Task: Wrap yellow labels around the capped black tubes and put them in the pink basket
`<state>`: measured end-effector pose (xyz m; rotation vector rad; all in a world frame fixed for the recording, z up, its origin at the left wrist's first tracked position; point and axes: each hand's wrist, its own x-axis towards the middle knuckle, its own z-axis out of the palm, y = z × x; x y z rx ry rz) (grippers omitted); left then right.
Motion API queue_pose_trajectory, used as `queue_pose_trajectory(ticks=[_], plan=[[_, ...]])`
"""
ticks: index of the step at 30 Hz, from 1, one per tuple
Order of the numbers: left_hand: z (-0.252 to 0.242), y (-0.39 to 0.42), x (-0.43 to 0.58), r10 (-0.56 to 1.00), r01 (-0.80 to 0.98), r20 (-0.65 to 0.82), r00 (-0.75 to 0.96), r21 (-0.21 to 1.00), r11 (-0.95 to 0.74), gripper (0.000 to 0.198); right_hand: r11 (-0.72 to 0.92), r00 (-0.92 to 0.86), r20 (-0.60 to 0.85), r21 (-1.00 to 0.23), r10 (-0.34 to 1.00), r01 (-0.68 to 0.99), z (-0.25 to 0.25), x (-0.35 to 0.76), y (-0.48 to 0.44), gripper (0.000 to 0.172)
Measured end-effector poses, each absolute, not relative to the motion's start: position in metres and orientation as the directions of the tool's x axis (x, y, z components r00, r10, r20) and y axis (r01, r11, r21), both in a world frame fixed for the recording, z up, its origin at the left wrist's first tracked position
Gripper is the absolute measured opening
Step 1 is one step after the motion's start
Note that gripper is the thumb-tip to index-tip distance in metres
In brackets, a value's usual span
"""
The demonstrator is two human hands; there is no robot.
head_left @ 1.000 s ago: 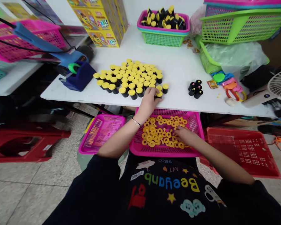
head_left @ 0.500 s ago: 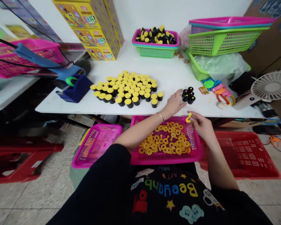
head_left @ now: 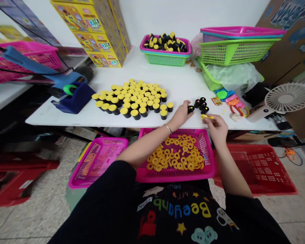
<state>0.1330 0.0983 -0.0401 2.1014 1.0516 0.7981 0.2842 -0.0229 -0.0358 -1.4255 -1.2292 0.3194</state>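
My left hand (head_left: 181, 115) pinches a small black cylinder (head_left: 190, 109) at its fingertips, on the white table (head_left: 66, 117). Just right of it stands a small group of black cylinders (head_left: 200, 105). My right hand (head_left: 217, 127) holds a yellow ring (head_left: 206, 117) between its fingers, just above the table's front edge. Left of my hands, many black cylinders with yellow caps (head_left: 129, 98) stand packed together. Below the table, a pink basket (head_left: 175, 178) holds a heap of yellow rings (head_left: 174, 154).
A blue tape dispenser (head_left: 73, 98) sits at the table's left. A pink-and-green basket stack (head_left: 165, 57) holds capped cylinders at the back. Yellow cartons (head_left: 99, 37), stacked baskets (head_left: 236, 51) and a small fan (head_left: 286, 100) stand nearby. A pink basket (head_left: 96, 162) and a red basket (head_left: 254, 169) lie on the floor.
My left hand has moved onto a black cylinder and carries it slightly away from the small group. The yellow ring in my right hand has turned flatter. The view has shifted slightly.
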Motion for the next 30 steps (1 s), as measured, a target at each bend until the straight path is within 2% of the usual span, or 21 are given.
queue_pose_trajectory(ticks=[2, 4, 7, 9, 13, 15, 21, 30], plan=[[-0.041, 0.101, 0.121, 0.84, 0.449, 0.243, 0.485, 0.755, -0.478, 0.037, 0.267, 0.332, 0.546, -0.746, 0.769, 0.61, -0.037, 0.276, 0.006, 0.021], [-0.041, 0.103, 0.114, 0.849, 0.475, 0.252, 0.465, 0.738, -0.479, 0.03, 0.327, 0.18, 0.609, -0.624, 0.772, 0.71, -0.038, 0.269, 0.035, 0.021], [-0.041, 0.104, 0.11, 0.887, 0.511, 0.225, 0.404, 0.748, -0.423, 0.025, 0.428, -0.078, 0.596, -0.473, 0.799, 0.77, -0.044, 0.267, 0.065, 0.032], [-0.043, 0.105, 0.11, 0.9, 0.477, 0.218, 0.378, 0.787, -0.391, 0.029, 0.474, -0.175, 0.579, -0.417, 0.796, 0.775, -0.049, 0.271, 0.073, 0.035], [-0.048, 0.107, 0.111, 0.889, 0.355, 0.234, 0.394, 0.853, -0.382, 0.054, 0.483, -0.176, 0.604, -0.394, 0.777, 0.782, -0.058, 0.277, 0.075, 0.037], [-0.049, 0.107, 0.111, 0.889, 0.35, 0.231, 0.396, 0.857, -0.378, 0.057, 0.464, -0.149, 0.605, -0.404, 0.782, 0.789, -0.059, 0.277, 0.074, 0.038], [-0.047, 0.104, 0.11, 0.872, 0.418, 0.267, 0.411, 0.795, -0.44, 0.031, 0.489, -0.158, 0.633, -0.391, 0.758, 0.78, -0.062, 0.277, 0.075, 0.035], [-0.04, 0.099, 0.11, 0.883, 0.555, 0.209, 0.42, 0.711, -0.432, 0.022, 0.553, -0.264, 0.659, -0.277, 0.705, 0.786, -0.06, 0.27, 0.082, 0.032]])
